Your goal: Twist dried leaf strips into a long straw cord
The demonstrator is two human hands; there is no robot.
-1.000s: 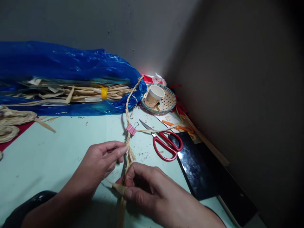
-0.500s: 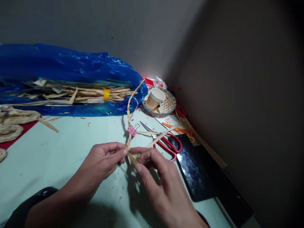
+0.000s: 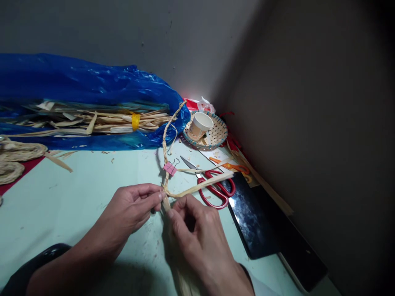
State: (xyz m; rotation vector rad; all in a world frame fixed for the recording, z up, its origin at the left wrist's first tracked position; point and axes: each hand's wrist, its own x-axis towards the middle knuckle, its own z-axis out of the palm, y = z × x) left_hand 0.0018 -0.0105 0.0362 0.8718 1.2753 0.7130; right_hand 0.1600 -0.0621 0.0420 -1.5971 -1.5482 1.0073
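Note:
A thin braid [image 3: 165,142] of pale dried plant fibre runs from the blue bag down toward me, with a pink binder clip [image 3: 170,168] on it. At the braid's lower end my left hand [image 3: 140,207] pinches it between thumb and forefinger. My right hand [image 3: 202,234] is closed on a flat fibre strand [image 3: 167,204] just below that pinch; the strand's tail hangs beneath the hand. Another loose strand [image 3: 200,186] leaves the braid to the right, passing over the red-handled scissors [image 3: 216,189]. A thinner strand [image 3: 188,170] lies beside the clip.
Behind, a blue plastic bag [image 3: 92,78] holds fibre strips [image 3: 114,121] tied in yellow. A woven basket [image 3: 220,133] carries a paper cup [image 3: 200,125]. Orange scissors [image 3: 230,165] and a black tablet [image 3: 253,222] lie right. Coiled braid [image 3: 21,150] sits left.
My right hand has moved slightly down and left, now gripping a strand below the braid's end. One strand now stretches rightward over the red scissors, free of the fingers. My left hand keeps its pinch.

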